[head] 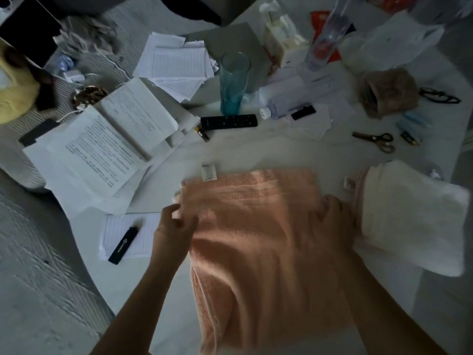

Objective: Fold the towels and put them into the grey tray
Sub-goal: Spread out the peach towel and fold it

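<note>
A peach towel (256, 226) is spread on the white table (230, 152), its near end draped over the table's edge. Its left edge is pinched by the curled fingers of the left hand (174, 226), while its right edge is gripped by the right hand (335, 216). A folded white towel (414, 216) is seen just beside it.

Both forearms extend forward, bare. Left hand (174, 226): fingers loosely curled, pinching a cloth edge. Right hand (332, 216): palm down, fingers (323, 217) bent over cloth.
</note>
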